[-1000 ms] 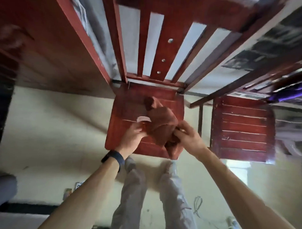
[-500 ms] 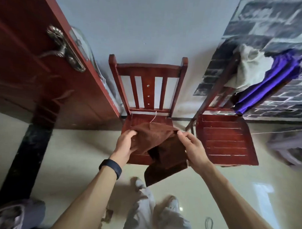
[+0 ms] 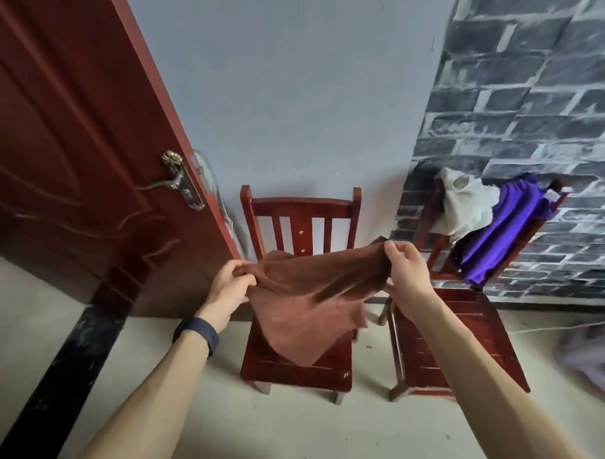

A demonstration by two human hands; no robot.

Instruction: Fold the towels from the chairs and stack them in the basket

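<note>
Both hands are up in front of the chairs, and both are working the brown towel (image 3: 312,298). The left hand (image 3: 228,288) is gripping the towel's left end, its fingers (image 3: 239,271) curling tight around a bunched corner with no gap showing between them and the cloth. The right hand (image 3: 407,270) is sitting higher and further from us, clamping the right corner. Its fingers (image 3: 398,250) are folding over the top edge, drawn in narrow and closed on the fabric.

Between the two grips the top edge is stretching out, sloping up toward the right, while the rest is hanging down in a loose point. The towel is hanging in the air over the seat of the left chair (image 3: 302,203), and its lowest tip is dangling above the slats near the front of the seat. Whether it is brushing the wood, I cannot tell. A dark wristband (image 3: 198,334) is sitting on the left wrist.

The right chair (image 3: 462,341) is standing just beside the first. A cream towel (image 3: 466,204) and a purple towel (image 3: 503,229) are hanging over its back, the cream one left of the purple, the two touching. On the left a red-brown door (image 3: 74,135) is showing its brass handle (image 3: 181,180), and a brick-pattern wall (image 3: 539,100) is running behind the right chair
</note>
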